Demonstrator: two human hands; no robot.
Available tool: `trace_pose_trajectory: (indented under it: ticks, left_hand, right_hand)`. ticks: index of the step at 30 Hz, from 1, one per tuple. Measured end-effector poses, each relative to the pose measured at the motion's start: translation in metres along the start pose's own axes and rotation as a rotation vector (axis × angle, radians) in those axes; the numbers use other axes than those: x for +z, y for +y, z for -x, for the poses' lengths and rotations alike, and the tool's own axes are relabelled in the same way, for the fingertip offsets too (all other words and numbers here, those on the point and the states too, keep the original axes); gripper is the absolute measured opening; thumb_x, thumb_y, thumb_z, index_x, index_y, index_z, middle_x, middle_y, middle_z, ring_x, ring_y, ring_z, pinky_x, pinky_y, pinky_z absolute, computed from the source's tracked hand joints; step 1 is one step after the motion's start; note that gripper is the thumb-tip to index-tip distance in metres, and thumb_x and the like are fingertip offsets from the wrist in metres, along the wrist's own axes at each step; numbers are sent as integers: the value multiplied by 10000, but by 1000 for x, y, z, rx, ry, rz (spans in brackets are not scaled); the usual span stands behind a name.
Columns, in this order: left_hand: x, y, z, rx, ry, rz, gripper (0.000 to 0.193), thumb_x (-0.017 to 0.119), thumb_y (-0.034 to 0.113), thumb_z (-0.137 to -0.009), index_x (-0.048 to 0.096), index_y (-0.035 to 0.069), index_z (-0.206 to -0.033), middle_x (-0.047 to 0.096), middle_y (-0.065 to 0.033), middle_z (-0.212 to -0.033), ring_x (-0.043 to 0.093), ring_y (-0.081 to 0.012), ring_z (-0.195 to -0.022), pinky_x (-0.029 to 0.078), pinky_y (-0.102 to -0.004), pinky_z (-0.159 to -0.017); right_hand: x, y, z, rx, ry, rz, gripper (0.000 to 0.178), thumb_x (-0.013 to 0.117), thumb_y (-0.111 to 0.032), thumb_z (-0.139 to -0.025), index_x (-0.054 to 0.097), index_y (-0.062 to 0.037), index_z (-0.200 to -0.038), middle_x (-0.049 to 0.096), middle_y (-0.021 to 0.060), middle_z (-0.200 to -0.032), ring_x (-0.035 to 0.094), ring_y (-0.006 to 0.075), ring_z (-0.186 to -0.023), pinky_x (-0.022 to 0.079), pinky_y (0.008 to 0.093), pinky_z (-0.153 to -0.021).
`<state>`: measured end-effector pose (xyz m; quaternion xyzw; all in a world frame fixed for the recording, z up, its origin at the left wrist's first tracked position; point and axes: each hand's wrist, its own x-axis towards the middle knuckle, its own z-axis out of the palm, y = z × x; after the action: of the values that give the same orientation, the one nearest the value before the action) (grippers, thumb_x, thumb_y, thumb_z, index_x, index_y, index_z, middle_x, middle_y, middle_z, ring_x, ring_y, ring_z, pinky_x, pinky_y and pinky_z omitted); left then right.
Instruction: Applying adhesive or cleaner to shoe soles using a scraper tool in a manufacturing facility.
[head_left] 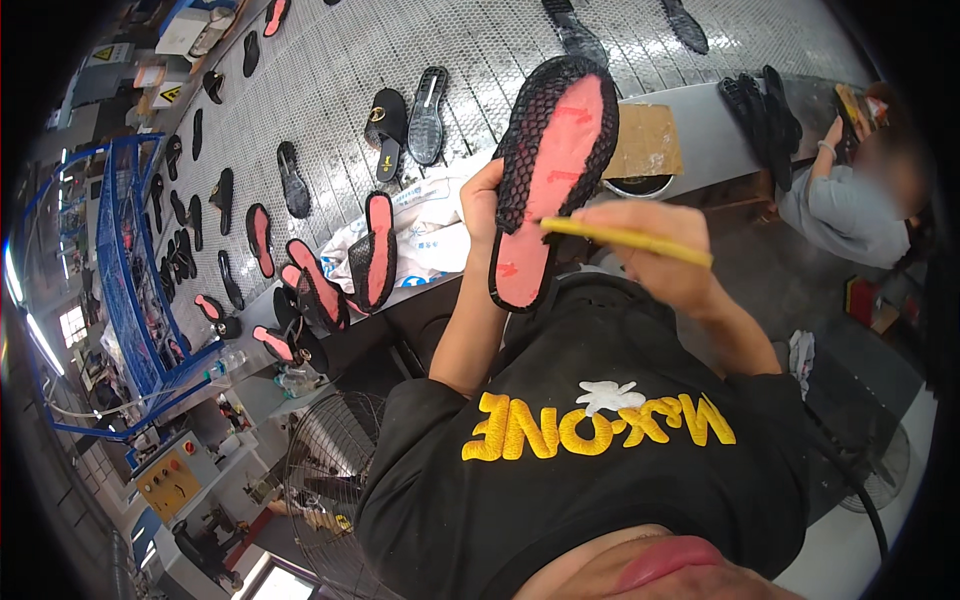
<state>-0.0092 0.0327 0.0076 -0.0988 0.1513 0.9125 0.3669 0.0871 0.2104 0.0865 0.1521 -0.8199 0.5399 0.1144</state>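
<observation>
My left hand (482,205) is closed on a slipper upper (575,135), holding it up with its underside facing me. That underside is pink with red marks, edged by black netted material. In my right hand (665,250) is a thin yellow-handled brush (635,240). Its dark tip meets the pink surface at the side of the upper; the bristles are too small to make out well. Behind the upper lies a piece of brown cardboard (648,140) over a dark-rimmed round container (640,186).
A grey mesh conveyor (330,110) carries black soles (428,118) and slippers. Several pink-bottomed uppers (380,250) lean by a white plastic bag (425,215). A blue metal frame (135,290) stands left, a wire fan (330,450) below it. A co-worker (850,210) sits at right.
</observation>
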Motion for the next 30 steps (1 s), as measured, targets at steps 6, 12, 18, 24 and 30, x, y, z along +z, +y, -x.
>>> trace_pose_trajectory:
  ticks: [6,12,18,24,30]
  left_hand:
    - [-17,-1,-5,-22,36,-16,447,336,204,-885,508,-95,-1169,598,-249,-1104,636,-334,-928,524,-435,-847]
    - [12,-4,-6,33,208,-117,296,403,102,-877,601,-86,-993,659,-179,-932,663,-243,-760,553,-349,-732]
    - [18,-13,-15,23,244,-82,300,413,123,-878,607,-83,-978,662,-177,-902,663,-251,-753,554,-351,-706]
    - [20,-17,-8,9,88,-116,397,393,164,-896,502,-75,-1194,617,-216,-1080,651,-300,-900,549,-407,-814]
    - [27,-19,-1,-105,-12,1,408,395,194,-920,472,-60,-1230,603,-223,-1111,641,-342,-928,535,-480,-834]
  right_hand:
    - [-13,-8,-3,332,182,-69,170,642,5,-813,678,-8,-978,648,60,-735,563,66,-574,447,214,-512]
    - [-24,9,-19,173,352,163,158,606,4,-840,677,-20,-979,632,32,-702,486,37,-477,380,204,-433]
    - [-6,-1,-10,394,88,-221,132,614,-13,-845,691,-34,-950,644,-6,-739,513,34,-500,401,185,-445]
    - [-35,18,-15,267,440,-96,130,608,-21,-875,636,50,-980,599,14,-714,470,37,-497,346,169,-443]
    - [-37,4,-5,207,354,-150,146,593,-7,-871,641,44,-999,661,76,-862,478,38,-489,371,164,-443]
